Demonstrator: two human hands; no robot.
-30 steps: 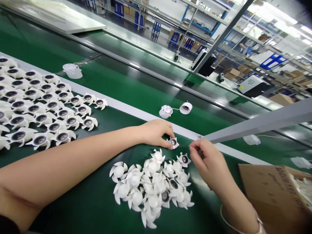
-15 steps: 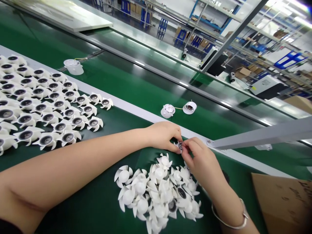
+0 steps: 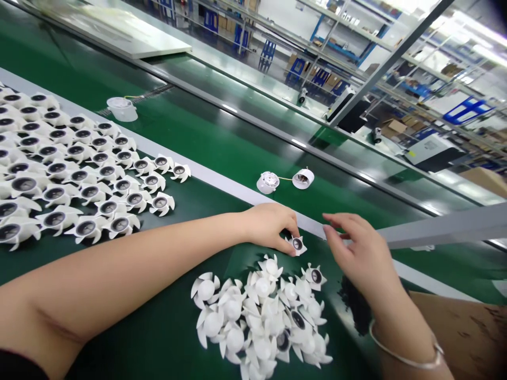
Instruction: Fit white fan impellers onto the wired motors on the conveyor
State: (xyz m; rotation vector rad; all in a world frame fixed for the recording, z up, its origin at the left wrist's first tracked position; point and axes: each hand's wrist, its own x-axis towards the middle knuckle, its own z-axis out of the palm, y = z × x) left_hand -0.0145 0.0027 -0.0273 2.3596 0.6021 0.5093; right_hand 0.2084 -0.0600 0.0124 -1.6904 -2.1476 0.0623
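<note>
My left hand point(image 3: 271, 228) pinches a small white plastic fan impeller point(image 3: 297, 245) between thumb and fingertips, on the green belt point(image 3: 158, 343) by its grey rail point(image 3: 222, 177). My right hand point(image 3: 358, 248) hangs just right of that fan, fingers spread, holding nothing. Below both hands lies a heap of white impellers point(image 3: 257, 311), most with domed hubs up. Further left, several impellers point(image 3: 71, 179) stand in close rows with dark hub centres up. A thin metal bangle point(image 3: 404, 360) circles my right wrist.
Beyond the rail, white round housings point(image 3: 268, 182) joined by a yellow wire lie on a green belt, and another housing point(image 3: 122, 109) lies further left. A cardboard box point(image 3: 463, 338) sits at lower right. A grey metal bar point(image 3: 447, 228) crosses at right.
My right hand has moved off the fan to the right and its fingers have spread. My left hand still pinches the fan, and the whole view has shifted slightly.
</note>
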